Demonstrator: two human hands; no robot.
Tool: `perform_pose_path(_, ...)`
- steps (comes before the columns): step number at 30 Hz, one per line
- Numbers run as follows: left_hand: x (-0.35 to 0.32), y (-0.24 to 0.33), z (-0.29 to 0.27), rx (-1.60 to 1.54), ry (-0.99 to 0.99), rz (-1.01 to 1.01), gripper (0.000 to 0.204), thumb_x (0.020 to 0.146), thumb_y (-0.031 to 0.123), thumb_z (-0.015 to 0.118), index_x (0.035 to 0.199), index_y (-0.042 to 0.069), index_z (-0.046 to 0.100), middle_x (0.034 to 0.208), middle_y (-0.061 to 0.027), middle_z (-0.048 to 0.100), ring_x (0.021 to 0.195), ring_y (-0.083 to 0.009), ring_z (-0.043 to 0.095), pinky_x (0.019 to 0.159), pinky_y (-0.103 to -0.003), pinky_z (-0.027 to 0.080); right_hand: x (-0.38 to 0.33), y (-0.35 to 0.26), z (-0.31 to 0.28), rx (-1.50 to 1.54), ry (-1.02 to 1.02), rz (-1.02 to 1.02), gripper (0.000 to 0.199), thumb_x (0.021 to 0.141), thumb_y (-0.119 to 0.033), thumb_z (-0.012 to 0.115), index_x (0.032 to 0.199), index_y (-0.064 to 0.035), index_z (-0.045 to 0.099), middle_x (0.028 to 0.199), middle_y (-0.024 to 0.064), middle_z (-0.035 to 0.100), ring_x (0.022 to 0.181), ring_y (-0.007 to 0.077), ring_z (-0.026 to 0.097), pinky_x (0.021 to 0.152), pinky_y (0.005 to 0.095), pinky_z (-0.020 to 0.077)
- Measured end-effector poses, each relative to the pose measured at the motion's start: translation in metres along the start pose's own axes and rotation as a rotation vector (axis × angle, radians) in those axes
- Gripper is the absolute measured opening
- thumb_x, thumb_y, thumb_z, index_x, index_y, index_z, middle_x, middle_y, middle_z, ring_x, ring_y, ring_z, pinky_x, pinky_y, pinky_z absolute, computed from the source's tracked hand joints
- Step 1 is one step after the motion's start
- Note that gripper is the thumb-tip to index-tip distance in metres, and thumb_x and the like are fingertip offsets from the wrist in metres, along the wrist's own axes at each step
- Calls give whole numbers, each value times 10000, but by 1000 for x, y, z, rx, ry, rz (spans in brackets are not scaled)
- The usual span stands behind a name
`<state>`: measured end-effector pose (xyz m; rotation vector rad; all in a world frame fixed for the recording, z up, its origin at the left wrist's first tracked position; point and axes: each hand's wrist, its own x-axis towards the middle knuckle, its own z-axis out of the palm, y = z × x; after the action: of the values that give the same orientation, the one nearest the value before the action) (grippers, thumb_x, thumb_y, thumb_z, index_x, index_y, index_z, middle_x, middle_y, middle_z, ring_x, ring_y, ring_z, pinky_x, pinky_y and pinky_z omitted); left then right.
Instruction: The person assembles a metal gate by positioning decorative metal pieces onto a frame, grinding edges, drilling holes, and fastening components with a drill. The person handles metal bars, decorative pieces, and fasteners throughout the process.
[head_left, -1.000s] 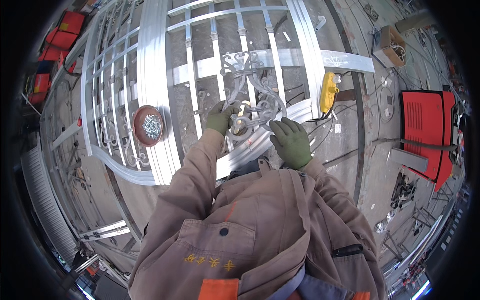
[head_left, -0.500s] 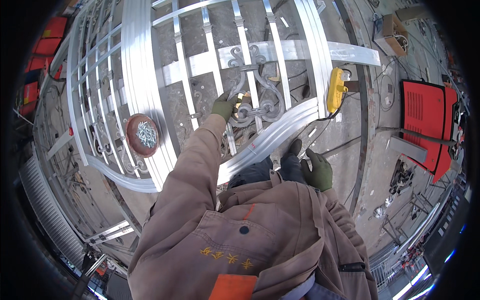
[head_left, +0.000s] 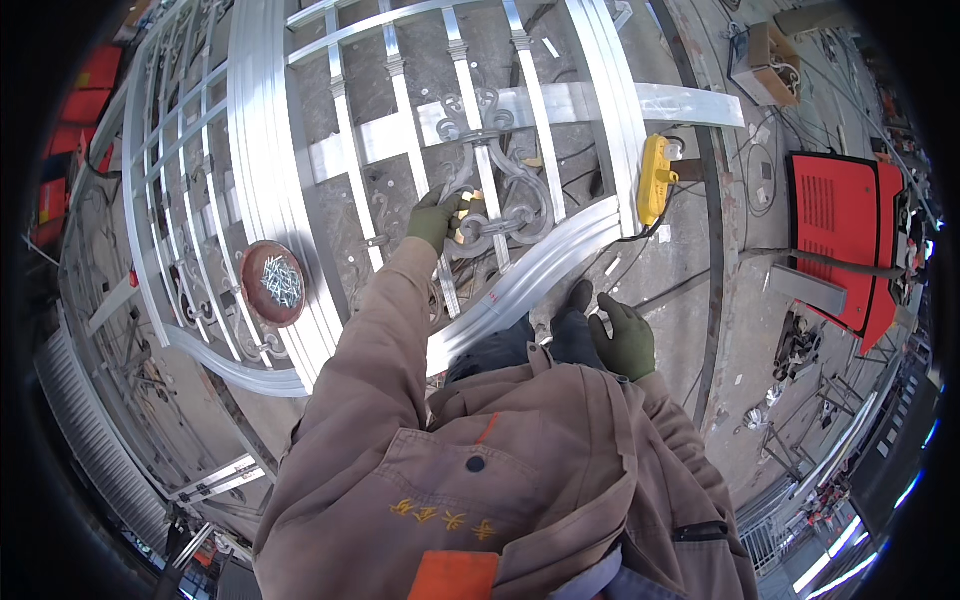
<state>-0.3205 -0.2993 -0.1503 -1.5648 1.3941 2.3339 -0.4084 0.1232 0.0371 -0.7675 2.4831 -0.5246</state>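
My left hand (head_left: 430, 222), in a dark green glove, reaches to the left side of a grey metal scroll ornament (head_left: 545, 187) and seems closed around its edge. A small yellowish piece (head_left: 472, 207) shows by the fingertips; its kind cannot be made out. The ornament lies on the bars of a silvery metal gate frame (head_left: 537, 120) with a curved lower rail (head_left: 530, 275). Down by my right side, over the floor, hangs my right hand (head_left: 625, 340), gloved likewise, with thumb and fingers apart and nothing in it.
A brown bowl of screws (head_left: 273, 284) rests on the wide upright at left. At the frame's right edge lies a yellow power strip (head_left: 655, 180) with a cable. Farther right are a red machine casing (head_left: 845, 240) and a cardboard box (head_left: 765, 65). My boot (head_left: 578, 297) is below the rail.
The whole scene has shifted slightly left in the view. My left hand keeps its place at the scroll ornament, and my right hand still hangs at my side.
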Motion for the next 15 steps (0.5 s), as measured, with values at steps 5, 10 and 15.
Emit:
perform_pose_path(5, -17, 15, 33, -77, -81, 17, 367, 1156, 199, 792, 1484, 37, 762, 990, -15, 808, 671, -91, 605, 563, -299, 470, 8, 6, -9, 28, 48, 19, 438, 1062, -257, 832, 1452, -61, 809, 1321, 223, 862, 1224, 437, 827, 1060, 525, 659)
perform_pose_path(10, -11, 26, 99, -19, -92, 9, 294, 1158, 199, 783, 1411, 50, 789, 936, -17, 768, 674, -103, 607, 592, -295, 529, 45, 18, -28, 111, 151, -60, 428, 1072, -270, 822, 1447, -66, 798, 1299, 229, 863, 1211, 458, 821, 1053, 542, 654)
perform_pose_path(15, 1, 36, 150, -82, -91, 8, 305, 1161, 175, 764, 1434, 40, 782, 982, -38, 803, 691, -90, 619, 580, -305, 550, 82, 34, -54, 118, 102, -65, 429, 1083, -245, 845, 1459, -44, 801, 1334, 204, 864, 1242, 413, 829, 1075, 484, 648)
